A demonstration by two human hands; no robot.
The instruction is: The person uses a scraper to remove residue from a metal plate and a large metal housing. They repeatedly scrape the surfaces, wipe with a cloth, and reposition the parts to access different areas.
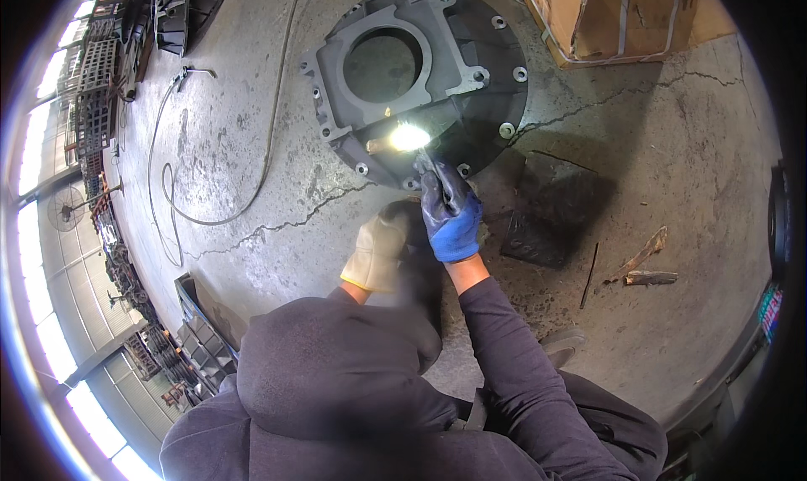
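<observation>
On the concrete floor (672, 178), a round grey casting (443, 71) lies directly ahead of both hands, the right hand (452, 212) nearer, fingers drawn narrow over its near side, contents unclear; left hand (376, 252) finger state cannot be determined.

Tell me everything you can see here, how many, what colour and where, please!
Metal casting: 1, grey, on the floor ahead of the hands
Bright glow: 1, white, at the casting's near side
Cardboard box: 1, brown, upper right
Hose: 1, grey, floor left of the casting
Dark sheet: 1, black, floor right of the hands
Wood pieces: 2, brown, floor at right
Thin stick: 1, dark, beside the wood
Fan: 1, grey, far left
Racks: too cluttered to count, dark, far left
Left hand: 1, cream glove, lower middle
Right hand: 1, blue glove, near the glow
</observation>
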